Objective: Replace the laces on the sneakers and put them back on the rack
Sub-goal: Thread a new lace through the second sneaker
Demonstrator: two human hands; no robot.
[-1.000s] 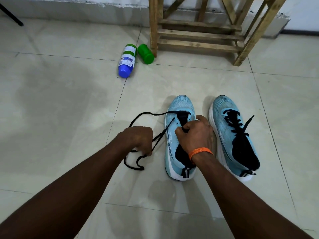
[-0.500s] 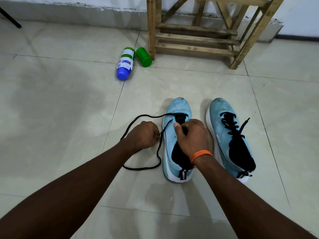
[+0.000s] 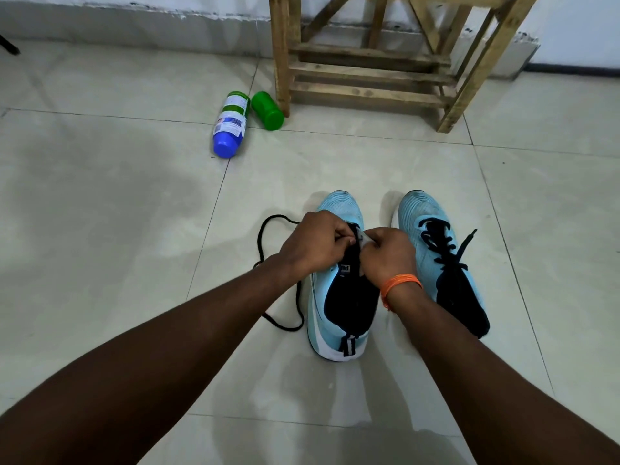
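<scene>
Pale glossy tiled floor [image 3: 100,229] under everything. At the far wall, a slatted wooden shoe rack [image 3: 369,72], standing on the tiles.

Nearer, 2 light-blue knit sneakers with black linings, side by side, toes toward the rack and well short of it. Right-side sneaker [image 3: 432,236] already laced in black. Left-side sneaker [image 3: 339,317] with its tongue pulled up.

Over that tongue, both hands, fingers curled tight. Left hand [image 3: 313,243] pinching the black cord shoelace [image 3: 265,236]; 0.5 s back, sits beside the shoe and apart from the other hand, now almost knuckle to knuckle with it. Right hand [image 3: 389,255] pinching the edge of the shoe's throat, much where it was.

By the rack's left leg, 2 bottles on their sides, just beside each other: a white plastic bottle with a blue cap [image 3: 229,124] and a green plastic bottle [image 3: 267,110].

Shoelace looping on the floor left of the shoe, passing under the left wrist, drawn in closer than before.

Thin orange wristband [image 3: 401,283] on the right wrist.
</scene>
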